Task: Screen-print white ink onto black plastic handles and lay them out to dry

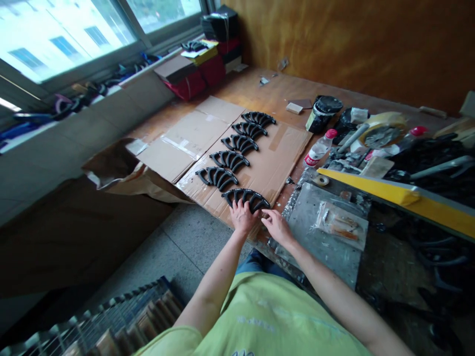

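Nearest to me on the cardboard sheet (pixel 256 170) lies a fan-shaped set of black curved pieces (pixel 247 195). My left hand (pixel 242 216) is at its near edge, its fingers bent over the pieces and gripping them. Close to the set's right end is my right hand (pixel 275 223), with thumb and fingers pinched together. Whatever sits between those fingertips is too small to make out. Beyond, several similar black fans (pixel 230 159) lie in a slanting row up the cardboard.
To the right stand a red-capped bottle (pixel 319 148) and a black tub (pixel 323 113). A yellow-edged bar (pixel 397 190) crosses above a grey plate (pixel 326 232). Boxes (pixel 193 74) are stacked by the window. At lower left is a metal rack (pixel 111 316).
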A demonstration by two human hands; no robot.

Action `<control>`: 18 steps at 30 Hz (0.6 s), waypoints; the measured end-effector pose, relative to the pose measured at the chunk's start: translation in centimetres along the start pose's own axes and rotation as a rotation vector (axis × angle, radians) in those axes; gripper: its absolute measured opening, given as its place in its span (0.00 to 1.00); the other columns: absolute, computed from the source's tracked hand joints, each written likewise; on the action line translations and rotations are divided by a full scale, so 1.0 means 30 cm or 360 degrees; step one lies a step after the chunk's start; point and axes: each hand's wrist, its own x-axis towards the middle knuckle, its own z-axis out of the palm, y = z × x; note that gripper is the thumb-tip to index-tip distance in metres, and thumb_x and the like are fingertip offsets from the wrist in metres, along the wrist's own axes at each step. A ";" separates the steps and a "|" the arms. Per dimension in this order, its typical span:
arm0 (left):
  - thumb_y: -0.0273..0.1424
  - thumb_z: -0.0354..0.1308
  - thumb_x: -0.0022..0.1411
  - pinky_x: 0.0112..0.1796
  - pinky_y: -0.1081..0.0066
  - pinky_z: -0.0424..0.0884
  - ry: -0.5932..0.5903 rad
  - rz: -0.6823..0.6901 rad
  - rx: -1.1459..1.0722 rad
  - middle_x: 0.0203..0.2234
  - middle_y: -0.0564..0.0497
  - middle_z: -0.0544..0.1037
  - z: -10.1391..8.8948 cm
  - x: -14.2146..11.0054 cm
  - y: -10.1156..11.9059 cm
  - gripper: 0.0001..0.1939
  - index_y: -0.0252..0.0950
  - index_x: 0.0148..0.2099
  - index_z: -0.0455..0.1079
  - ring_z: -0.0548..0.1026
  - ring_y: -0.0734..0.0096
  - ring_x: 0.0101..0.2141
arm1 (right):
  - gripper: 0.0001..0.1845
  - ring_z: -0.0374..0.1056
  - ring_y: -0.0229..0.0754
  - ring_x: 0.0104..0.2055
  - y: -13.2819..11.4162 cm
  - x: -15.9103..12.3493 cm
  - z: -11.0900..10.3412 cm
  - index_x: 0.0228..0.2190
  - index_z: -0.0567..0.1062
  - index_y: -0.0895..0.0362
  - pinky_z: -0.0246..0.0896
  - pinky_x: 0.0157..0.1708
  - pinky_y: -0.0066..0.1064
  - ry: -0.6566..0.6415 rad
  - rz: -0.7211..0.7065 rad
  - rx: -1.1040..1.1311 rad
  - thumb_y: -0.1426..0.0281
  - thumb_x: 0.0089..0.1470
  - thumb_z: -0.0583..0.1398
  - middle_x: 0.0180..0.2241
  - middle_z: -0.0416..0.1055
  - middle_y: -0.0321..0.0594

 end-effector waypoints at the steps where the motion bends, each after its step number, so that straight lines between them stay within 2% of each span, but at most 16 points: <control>1: 0.48 0.59 0.54 0.57 0.46 0.56 0.0019 0.0036 -0.0008 0.57 0.39 0.68 -0.006 -0.008 -0.006 0.29 0.35 0.53 0.71 0.58 0.39 0.60 | 0.18 0.70 0.38 0.35 0.003 -0.018 -0.020 0.48 0.73 0.58 0.69 0.43 0.34 0.0039 -0.0011 0.0048 0.72 0.55 0.58 0.45 0.70 0.46; 5: 0.46 0.61 0.54 0.59 0.48 0.55 0.0145 0.0291 -0.0039 0.58 0.41 0.68 -0.050 -0.059 -0.036 0.27 0.37 0.53 0.72 0.56 0.41 0.61 | 0.17 0.70 0.40 0.38 0.028 -0.110 -0.116 0.48 0.73 0.56 0.70 0.41 0.34 0.0129 -0.0089 0.0176 0.69 0.57 0.56 0.46 0.70 0.45; 9: 0.45 0.62 0.53 0.60 0.48 0.54 0.0291 0.0533 -0.0075 0.58 0.42 0.67 -0.108 -0.070 -0.037 0.28 0.39 0.54 0.71 0.56 0.42 0.62 | 0.16 0.70 0.40 0.37 0.081 -0.207 -0.194 0.46 0.74 0.55 0.70 0.40 0.35 0.0167 -0.0043 0.0219 0.66 0.58 0.55 0.46 0.70 0.45; 14: 0.46 0.61 0.54 0.60 0.47 0.56 0.0416 0.0757 -0.0164 0.57 0.42 0.69 -0.165 -0.006 -0.005 0.27 0.39 0.54 0.71 0.55 0.42 0.62 | 0.16 0.70 0.41 0.36 0.138 -0.280 -0.218 0.44 0.75 0.55 0.71 0.37 0.34 0.0240 0.0106 0.0243 0.64 0.57 0.56 0.43 0.72 0.44; 18: 0.45 0.62 0.54 0.58 0.45 0.58 0.0387 0.0940 -0.0231 0.57 0.41 0.69 -0.192 0.087 0.009 0.27 0.39 0.54 0.71 0.56 0.41 0.62 | 0.16 0.70 0.42 0.37 0.127 -0.273 -0.199 0.44 0.75 0.54 0.71 0.37 0.35 0.0306 0.0216 0.0265 0.62 0.57 0.55 0.43 0.73 0.44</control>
